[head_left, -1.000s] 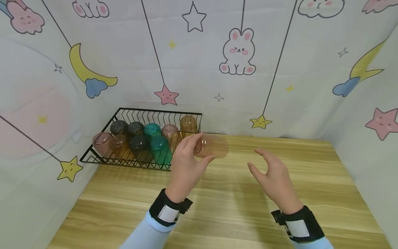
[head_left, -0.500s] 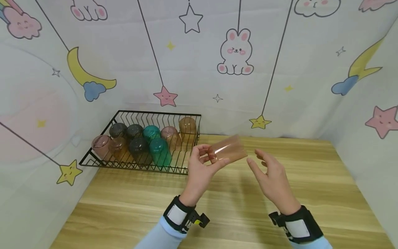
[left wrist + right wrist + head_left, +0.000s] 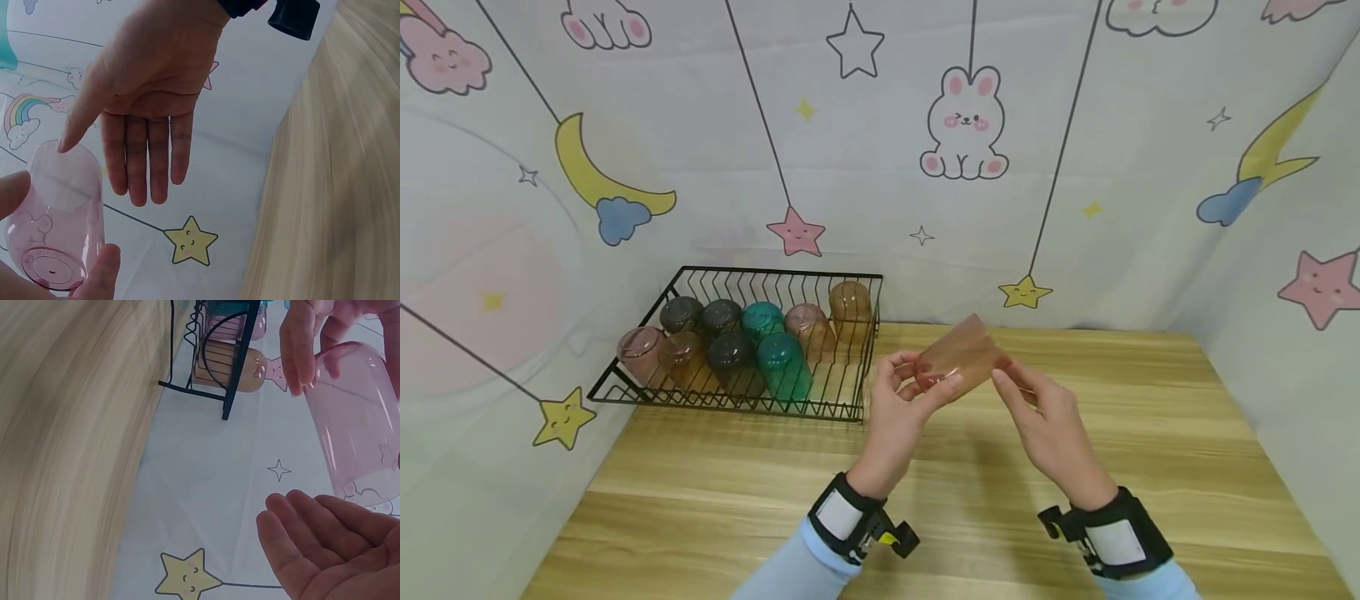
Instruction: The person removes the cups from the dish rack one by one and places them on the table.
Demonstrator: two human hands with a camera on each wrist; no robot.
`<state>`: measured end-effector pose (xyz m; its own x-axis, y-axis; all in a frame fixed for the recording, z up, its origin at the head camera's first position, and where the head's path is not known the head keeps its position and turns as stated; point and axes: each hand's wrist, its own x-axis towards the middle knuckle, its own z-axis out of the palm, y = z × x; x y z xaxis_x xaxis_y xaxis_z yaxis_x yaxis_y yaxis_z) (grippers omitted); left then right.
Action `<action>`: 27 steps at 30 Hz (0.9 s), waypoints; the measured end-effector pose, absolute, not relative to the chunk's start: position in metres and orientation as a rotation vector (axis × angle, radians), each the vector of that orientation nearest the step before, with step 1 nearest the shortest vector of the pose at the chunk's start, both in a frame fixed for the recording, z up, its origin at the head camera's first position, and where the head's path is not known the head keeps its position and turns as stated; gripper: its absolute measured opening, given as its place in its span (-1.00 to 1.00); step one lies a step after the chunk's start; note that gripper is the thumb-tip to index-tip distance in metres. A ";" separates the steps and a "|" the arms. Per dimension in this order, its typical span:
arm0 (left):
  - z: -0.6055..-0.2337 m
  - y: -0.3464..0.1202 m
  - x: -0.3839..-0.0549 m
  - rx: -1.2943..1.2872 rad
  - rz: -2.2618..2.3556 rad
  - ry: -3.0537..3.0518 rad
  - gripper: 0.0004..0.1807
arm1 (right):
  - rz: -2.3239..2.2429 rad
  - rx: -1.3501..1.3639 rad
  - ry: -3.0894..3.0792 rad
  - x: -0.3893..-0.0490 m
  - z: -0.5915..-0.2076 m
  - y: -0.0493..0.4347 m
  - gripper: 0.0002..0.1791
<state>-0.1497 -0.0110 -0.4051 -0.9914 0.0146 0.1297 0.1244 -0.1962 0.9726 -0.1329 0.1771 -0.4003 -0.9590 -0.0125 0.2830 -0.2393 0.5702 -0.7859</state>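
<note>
A see-through pink cup [image 3: 958, 354] is held tilted above the table, its rim toward my right hand. My left hand [image 3: 904, 404] grips the cup near its base, thumb on the near side and fingers behind. At the rim end, my right hand [image 3: 1052, 417] has its thumb and fingers close around the edge; whether they touch it is hard to tell. In the left wrist view the right hand's [image 3: 153, 94] fingers stretch out straight beside the cup [image 3: 65, 194]. The right wrist view shows its fingers [image 3: 300, 531] extended under the cup's rim.
A black wire rack [image 3: 737, 408] stands at the back left of the wooden table [image 3: 970, 517]. Several coloured cups, such as a green one [image 3: 785, 371] and an amber one [image 3: 850, 308], stand upside down in it. A printed cloth [image 3: 880, 167] hangs behind and at the sides.
My left hand has brought the pink cup away from the rack, rightward, and tilted its rim end. My right hand has shifted slightly left, so the rim now lies at its fingers.
</note>
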 end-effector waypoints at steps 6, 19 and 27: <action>-0.408 -0.012 -0.151 -0.189 -2.380 -1.982 -0.31 | 1.368 0.217 -2.533 -0.135 -0.399 0.175 -0.41; -0.418 -0.013 -0.154 -0.295 -2.393 -2.051 -0.29 | 1.467 0.279 -2.431 -0.138 -0.396 0.173 -0.39; -0.424 -0.008 -0.157 -0.351 -2.400 -2.126 -0.29 | 1.663 0.300 -2.353 -0.134 -0.378 0.161 -0.39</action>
